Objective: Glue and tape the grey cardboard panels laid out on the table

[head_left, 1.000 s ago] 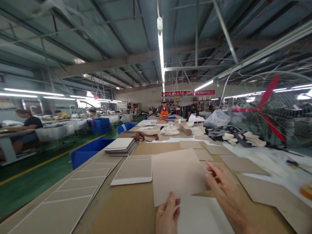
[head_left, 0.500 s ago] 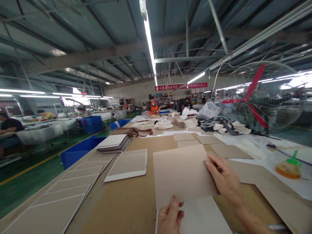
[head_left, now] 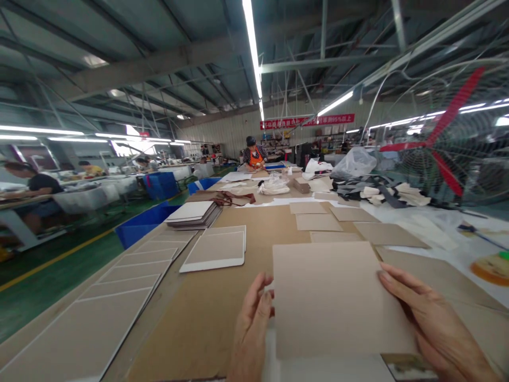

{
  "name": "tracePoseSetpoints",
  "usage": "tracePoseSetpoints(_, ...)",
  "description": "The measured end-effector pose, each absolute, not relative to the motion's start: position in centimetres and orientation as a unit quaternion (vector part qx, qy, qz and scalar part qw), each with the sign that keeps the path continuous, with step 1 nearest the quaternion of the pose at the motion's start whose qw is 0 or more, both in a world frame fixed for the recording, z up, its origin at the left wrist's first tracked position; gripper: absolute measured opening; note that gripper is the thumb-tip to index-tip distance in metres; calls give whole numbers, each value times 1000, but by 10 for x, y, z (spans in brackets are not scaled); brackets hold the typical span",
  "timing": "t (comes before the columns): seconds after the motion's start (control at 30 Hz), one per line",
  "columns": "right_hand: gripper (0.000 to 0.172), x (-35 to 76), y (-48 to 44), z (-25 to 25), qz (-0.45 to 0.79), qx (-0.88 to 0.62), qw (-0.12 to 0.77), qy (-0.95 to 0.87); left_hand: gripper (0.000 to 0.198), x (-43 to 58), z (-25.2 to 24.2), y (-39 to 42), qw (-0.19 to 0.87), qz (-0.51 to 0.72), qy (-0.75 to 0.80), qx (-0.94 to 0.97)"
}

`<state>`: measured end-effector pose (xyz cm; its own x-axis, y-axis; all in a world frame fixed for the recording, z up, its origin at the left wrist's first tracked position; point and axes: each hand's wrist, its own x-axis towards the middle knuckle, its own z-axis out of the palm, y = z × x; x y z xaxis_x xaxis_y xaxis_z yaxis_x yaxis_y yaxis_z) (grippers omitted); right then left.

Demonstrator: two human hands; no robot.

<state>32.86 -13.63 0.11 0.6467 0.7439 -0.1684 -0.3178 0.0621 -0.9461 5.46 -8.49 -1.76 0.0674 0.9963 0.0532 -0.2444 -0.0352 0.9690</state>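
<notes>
A flat taupe panel [head_left: 330, 297], like a sheet of thin leather or card, is held up over the front of the table. My right hand [head_left: 425, 307] grips its right edge, thumb on the near face and fingers behind. Beside the left edge is my left hand [head_left: 252, 318], its fingers slightly curled and apart, the tips at or very near the edge. Directly under the panel lies a pale sheet [head_left: 330, 370], mostly hidden by it. Left of the hands, white-bordered taupe panels [head_left: 218, 246] rest on brown board [head_left: 199, 318].
Overlapping bordered panels [head_left: 107, 323] run along the table's left side, with a stack [head_left: 193, 215] behind. Loose taupe pieces [head_left: 397, 234] lie at right near an orange-brown glue container [head_left: 491, 269]. A large red-bladed fan [head_left: 433, 143] stands at right. Across the table is a person in an orange apron [head_left: 255, 155].
My left hand has shifted from the panel's lower left corner up along its left side. The panel and right hand have moved right and lower in view, and the camera has turned slightly.
</notes>
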Motion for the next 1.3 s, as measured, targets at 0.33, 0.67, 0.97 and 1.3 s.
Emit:
tracePoseSetpoints(0.33, 70, 313, -174, -52, 306, -747, 538, -242, 42, 29, -51, -105, 347, 474, 455, 670)
tracePoseSetpoints(0.67, 56, 324, -166, -63, 264, -775, 400, -412, 29, 11, -52, -94, 306, 364, 473, 742)
tracePoseSetpoints(0.97, 58, 311, -133, -46, 225, -802, 407, -375, 29, 25, -53, -59, 307, 319, 494, 748)
tracePoseSetpoints(1.3, 47, 318, -131, -67, 166, -795, 409, -416, 27, 28, -60, -49, 282, 335, 490, 754)
